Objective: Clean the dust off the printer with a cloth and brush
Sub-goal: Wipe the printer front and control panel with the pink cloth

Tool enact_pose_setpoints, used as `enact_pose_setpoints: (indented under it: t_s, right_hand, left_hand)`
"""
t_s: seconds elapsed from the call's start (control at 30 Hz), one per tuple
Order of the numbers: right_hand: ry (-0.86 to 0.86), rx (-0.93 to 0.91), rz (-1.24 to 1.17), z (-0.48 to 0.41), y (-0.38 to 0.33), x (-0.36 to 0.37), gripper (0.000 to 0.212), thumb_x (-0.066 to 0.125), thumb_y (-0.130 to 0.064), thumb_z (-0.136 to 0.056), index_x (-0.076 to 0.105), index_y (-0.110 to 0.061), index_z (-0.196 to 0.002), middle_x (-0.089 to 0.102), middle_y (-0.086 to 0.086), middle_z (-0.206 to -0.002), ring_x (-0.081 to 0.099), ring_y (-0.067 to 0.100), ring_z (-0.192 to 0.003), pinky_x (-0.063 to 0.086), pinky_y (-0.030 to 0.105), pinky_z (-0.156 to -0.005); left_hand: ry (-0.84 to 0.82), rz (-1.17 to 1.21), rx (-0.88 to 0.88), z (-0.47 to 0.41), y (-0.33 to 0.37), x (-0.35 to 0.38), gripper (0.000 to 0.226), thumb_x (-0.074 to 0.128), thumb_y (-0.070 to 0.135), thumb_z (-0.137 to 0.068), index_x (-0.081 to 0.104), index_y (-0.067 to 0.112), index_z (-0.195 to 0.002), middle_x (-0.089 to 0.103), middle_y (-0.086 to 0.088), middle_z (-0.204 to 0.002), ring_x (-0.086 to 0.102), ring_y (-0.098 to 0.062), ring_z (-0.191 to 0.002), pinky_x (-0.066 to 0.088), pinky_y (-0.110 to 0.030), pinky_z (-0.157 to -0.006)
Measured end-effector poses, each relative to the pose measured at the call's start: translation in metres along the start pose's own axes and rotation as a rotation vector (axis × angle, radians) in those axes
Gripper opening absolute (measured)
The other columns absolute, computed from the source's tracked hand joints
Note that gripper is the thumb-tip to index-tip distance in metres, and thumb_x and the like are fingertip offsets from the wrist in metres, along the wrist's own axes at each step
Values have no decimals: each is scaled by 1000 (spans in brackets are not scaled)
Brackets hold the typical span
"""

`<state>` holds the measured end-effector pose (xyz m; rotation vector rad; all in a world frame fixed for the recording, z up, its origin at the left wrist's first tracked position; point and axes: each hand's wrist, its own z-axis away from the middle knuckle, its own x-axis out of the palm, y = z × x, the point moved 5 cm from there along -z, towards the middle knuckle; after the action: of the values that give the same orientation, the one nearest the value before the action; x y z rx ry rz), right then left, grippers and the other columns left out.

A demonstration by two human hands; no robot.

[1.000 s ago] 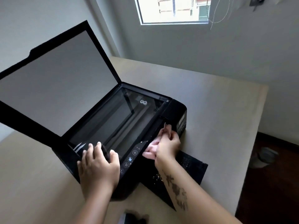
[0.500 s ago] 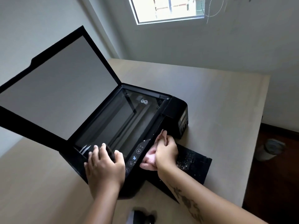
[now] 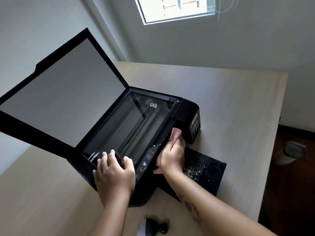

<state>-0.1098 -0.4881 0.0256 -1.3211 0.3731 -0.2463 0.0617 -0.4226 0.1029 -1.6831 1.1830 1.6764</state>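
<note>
Printer [image 3: 190,114] with lid raised sits on my counter [image 3: 230,99]; my left hand [image 3: 114,174] clutches a dark cloth [image 3: 119,159], right hand [image 3: 173,154] presses a pink cloth [image 3: 175,133].

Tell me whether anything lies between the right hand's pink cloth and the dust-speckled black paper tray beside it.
Nothing visible does. The right hand presses the pink cloth against the black printer's front edge, and the speckled black tray lies bare immediately to its right on the pale wooden table.
</note>
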Motion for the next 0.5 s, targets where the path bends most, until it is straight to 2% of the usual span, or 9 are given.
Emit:
enact_pose_setpoints:
  t_s: [0.03, 0.1, 0.17, 0.2, 0.23, 0.3, 0.37, 0.43, 0.5]
  right_hand:
    - [-12, 79, 40, -2, 4, 1, 44, 34, -24, -99, 40, -10, -140, 41, 11, -141, 50, 29, -123, 43, 33, -100]
    - [-80, 64, 106, 12, 2, -4, 46, 34, -26, -99, 35, -17, -144, 37, 5, -145, 52, 26, -121, 47, 34, -91]
    - [-150, -117, 58, 32, -9, -9, 52, 31, -33, -98, 25, -26, -149, 26, -9, -152, 48, 18, -124, 54, 40, -89]
    - [-142, -212, 32, 34, -13, -10, 55, 31, -33, -96, 23, -28, -150, 22, -12, -154, 47, 18, -128, 52, 42, -94]
    - [-116, -267, 16, 29, -15, -8, 57, 33, -31, -95, 23, -28, -150, 20, -12, -156, 46, 20, -130, 47, 41, -101]
    - [-59, -247, -20, 18, -12, -6, 53, 39, -18, -96, 30, -21, -148, 25, -3, -157, 40, 21, -136, 30, 23, -113]
    - [-30, -204, 19, 18, -10, -10, 50, 37, -13, -96, 34, -12, -146, 28, 5, -156, 28, 14, -142, 11, 2, -108]
    - [-86, -282, 157, 33, -10, -11, 56, 31, -21, -94, 27, -10, -148, 21, 4, -158, 19, 4, -140, 5, -3, -103]
    - [-148, -416, 232, 46, -9, -14, 56, 27, -28, -97, 23, -10, -150, 16, 2, -158, 18, 4, -140, 13, 5, -109]
  left_hand:
    - [0, 0, -1, 0, -1, 0, 76, 25, 55, -77, 40, 18, -142, 32, -9, -154, 24, -25, -143, 13, -47, -118]
    - [0, -7, -1, 2, -2, -1, 77, 25, 55, -77, 40, 18, -142, 32, -9, -154, 24, -25, -143, 13, -47, -118]
    - [2, -6, 1, 2, -2, -1, 76, 26, 55, -77, 41, 18, -142, 33, -9, -154, 24, -25, -143, 14, -48, -118]
    - [2, -2, 1, 2, -1, -1, 76, 26, 55, -77, 41, 18, -142, 33, -9, -154, 25, -25, -143, 15, -48, -118]
    - [1, 1, 0, 1, 0, -1, 76, 26, 55, -77, 41, 18, -142, 33, -10, -154, 25, -26, -143, 14, -48, -118]
    - [0, 4, -4, 1, 0, -1, 75, 27, 54, -78, 41, 18, -142, 32, -10, -154, 24, -26, -143, 14, -48, -118]
    - [-1, 1, -1, 2, -1, -1, 74, 27, 54, -78, 41, 18, -142, 32, -9, -154, 24, -25, -143, 14, -47, -118]
    - [2, 1, -1, 2, -2, -2, 74, 28, 54, -78, 41, 18, -142, 32, -9, -154, 24, -25, -143, 14, -47, -118]
    - [3, 0, 2, 1, 0, -3, 74, 27, 54, -78, 41, 18, -142, 32, -10, -154, 25, -26, -143, 15, -48, -118]
